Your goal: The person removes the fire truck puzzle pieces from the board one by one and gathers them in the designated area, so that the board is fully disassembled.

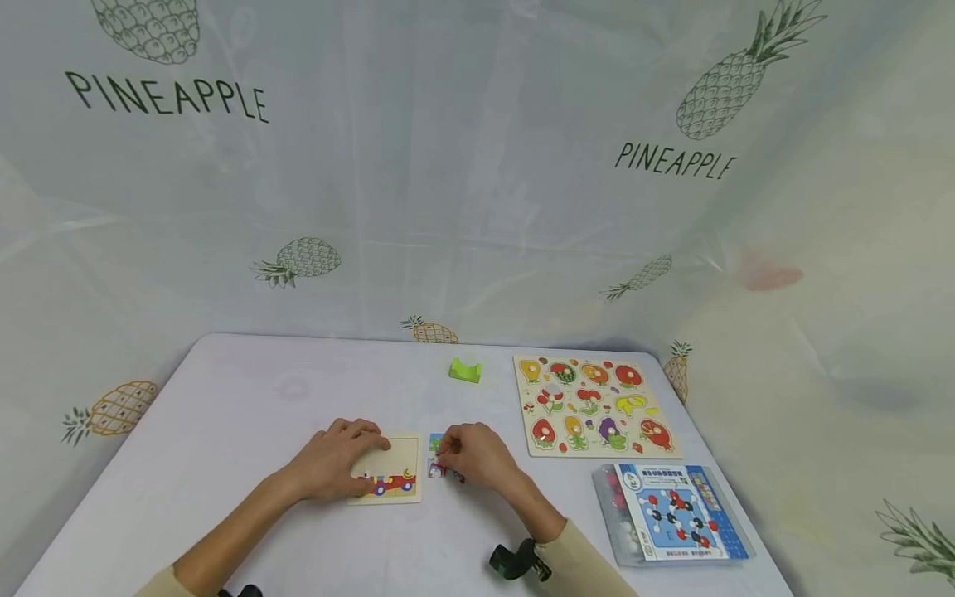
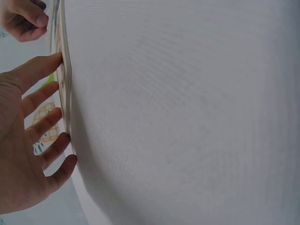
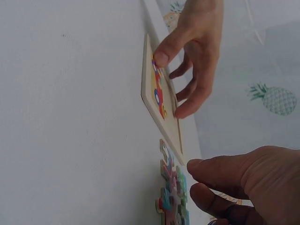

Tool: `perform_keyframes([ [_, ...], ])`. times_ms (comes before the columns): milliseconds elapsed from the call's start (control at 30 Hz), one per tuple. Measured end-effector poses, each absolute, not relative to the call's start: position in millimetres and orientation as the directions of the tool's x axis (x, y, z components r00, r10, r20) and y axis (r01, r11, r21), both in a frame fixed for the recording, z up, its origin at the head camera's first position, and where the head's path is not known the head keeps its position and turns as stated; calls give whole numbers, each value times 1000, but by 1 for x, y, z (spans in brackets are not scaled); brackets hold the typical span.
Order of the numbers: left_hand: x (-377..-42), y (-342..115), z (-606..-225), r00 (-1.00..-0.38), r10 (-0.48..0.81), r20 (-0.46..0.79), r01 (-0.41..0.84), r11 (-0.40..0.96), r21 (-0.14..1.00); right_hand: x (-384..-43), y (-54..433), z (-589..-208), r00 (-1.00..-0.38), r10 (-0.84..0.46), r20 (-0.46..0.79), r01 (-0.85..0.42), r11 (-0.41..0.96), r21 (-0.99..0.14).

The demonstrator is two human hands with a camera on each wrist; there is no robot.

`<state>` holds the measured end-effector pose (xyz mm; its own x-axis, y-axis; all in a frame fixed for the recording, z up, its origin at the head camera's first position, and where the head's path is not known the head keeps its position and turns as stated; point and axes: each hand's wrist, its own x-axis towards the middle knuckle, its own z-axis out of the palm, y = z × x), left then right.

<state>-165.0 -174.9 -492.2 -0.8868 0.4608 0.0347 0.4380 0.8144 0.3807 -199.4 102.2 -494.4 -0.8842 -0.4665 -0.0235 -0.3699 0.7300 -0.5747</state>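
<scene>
My left hand [image 1: 337, 461] rests over a shallow wooden puzzle board [image 1: 397, 454], its fingers spread and the thumb by the lower edge. Along the board's lower part lies a red vehicle picture [image 3: 158, 93] with blue wheels; bare wood shows above it. Just right of the board sits a cluster of colourful jigsaw pieces [image 1: 436, 469], partly covered by my right hand [image 1: 479, 456]. In the right wrist view, the right thumb and forefinger [image 3: 206, 168] are bent beside these pieces, a gap between their tips and nothing visible in it.
A bright green curved block [image 1: 466, 371] stands toward the back. On the right lies a fruit peg puzzle [image 1: 597, 406], with a clear plastic box [image 1: 675, 514] holding a molecule-model kit in front of it. A pineapple-print curtain [image 1: 477, 166] hangs behind the white table [image 1: 298, 390].
</scene>
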Motion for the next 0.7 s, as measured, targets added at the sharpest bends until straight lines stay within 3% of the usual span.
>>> perform_keyframes([
  [367,-164,-176,-496,-877,472,91,470,801,370,-191,87,-490,-854,-518,-36,-419,728,-544],
  [700,-162,-176,-496,-886,451,109,453,790,413,-183,69,-498,-792,-607,-67,-489,696,-525],
])
